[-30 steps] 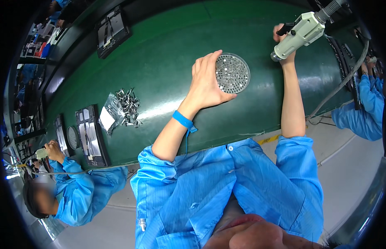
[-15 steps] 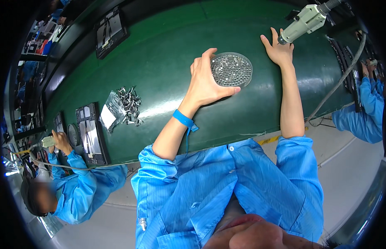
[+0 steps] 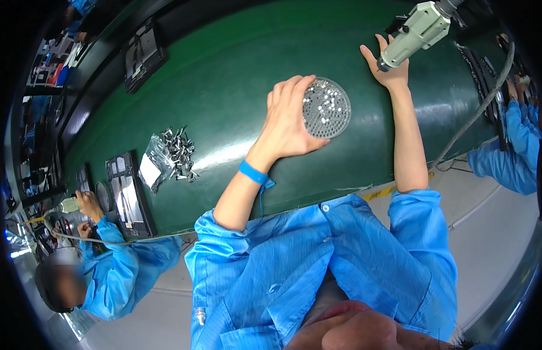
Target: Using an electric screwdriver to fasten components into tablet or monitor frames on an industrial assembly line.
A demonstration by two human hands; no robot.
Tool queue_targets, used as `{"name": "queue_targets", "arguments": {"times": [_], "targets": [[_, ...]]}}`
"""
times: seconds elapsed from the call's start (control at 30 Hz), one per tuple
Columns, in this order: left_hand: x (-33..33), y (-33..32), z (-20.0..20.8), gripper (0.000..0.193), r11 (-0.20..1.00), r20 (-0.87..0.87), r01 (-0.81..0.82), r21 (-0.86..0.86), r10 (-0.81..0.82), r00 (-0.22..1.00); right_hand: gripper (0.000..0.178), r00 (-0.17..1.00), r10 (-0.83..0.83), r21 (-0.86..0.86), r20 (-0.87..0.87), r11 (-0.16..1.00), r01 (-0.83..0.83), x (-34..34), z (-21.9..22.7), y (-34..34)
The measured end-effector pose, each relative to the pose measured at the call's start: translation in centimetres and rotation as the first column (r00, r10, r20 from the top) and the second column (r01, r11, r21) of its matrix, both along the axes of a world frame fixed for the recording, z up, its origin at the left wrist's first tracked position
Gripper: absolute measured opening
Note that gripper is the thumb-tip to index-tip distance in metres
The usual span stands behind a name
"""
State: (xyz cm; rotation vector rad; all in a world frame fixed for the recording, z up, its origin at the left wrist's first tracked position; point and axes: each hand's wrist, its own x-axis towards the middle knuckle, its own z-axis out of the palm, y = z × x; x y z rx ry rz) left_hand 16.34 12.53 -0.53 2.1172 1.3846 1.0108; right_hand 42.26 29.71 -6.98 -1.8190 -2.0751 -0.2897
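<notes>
My left hand (image 3: 287,121) is wrapped round the left side of a round clear dish (image 3: 348,119), thumb at its lower edge and fingers at the top. Inside the dish is a grid of small holes, with many tiny silvery screws (image 3: 325,105) gathered mostly in its upper half. A blue band (image 3: 253,173) circles my left wrist. My right hand (image 3: 390,73) is open with fingers spread over the green table, holding nothing. A pale electric screwdriver (image 3: 414,36) hangs in front of it and hides part of its fingers.
Left of my arm lie a pile of small dark and silvery parts (image 3: 179,153) and a clear plastic bag (image 3: 158,153). Beyond are black device panels (image 3: 131,195). A co-worker in blue (image 3: 116,271) sits at left. A grey cable (image 3: 478,111) curves down at right.
My left hand has turned the dish, and it now sits slightly lower and to the left. The screws have slid and bunched up, baring more holes. The hanging screwdriver has shifted a little left.
</notes>
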Motion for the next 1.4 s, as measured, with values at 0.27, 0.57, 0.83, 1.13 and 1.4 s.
{"name": "queue_targets", "arguments": {"times": [0.27,0.57,0.83,1.13,1.4], "targets": [[-0.2,0.1,-0.1,0.103,0.986,-0.104,-0.169,-0.013,0.166,0.981,0.038,0.978,0.091,0.19,-0.186,0.98,-0.055,0.6,-1.3,1.6],[0.3,-0.5,0.6,0.098,0.979,-0.169,-0.203,-0.031,0.195,0.966,0.036,0.993,0.071,0.099,-0.093,0.993,-0.061,1.1,-1.3,1.9],[0.5,-0.3,0.6,0.101,0.981,-0.172,-0.192,-0.021,0.185,0.967,0.055,0.946,0.052,0.102,-0.321,0.995,-0.02,0.0,-0.4,0.7],[-0.9,-0.2,0.2,0.105,0.984,-0.162,-0.178,-0.031,0.171,0.972,0.041,0.982,0.067,0.134,-0.174,0.99,-0.044,-0.1,0.4,0.7],[-1.3,-0.3,0.2,0.102,0.984,-0.189,-0.178,0.017,0.178,0.966,0.036,0.958,0.112,0.138,-0.264,0.987,-0.077,0.5,-0.1,0.7]]}}
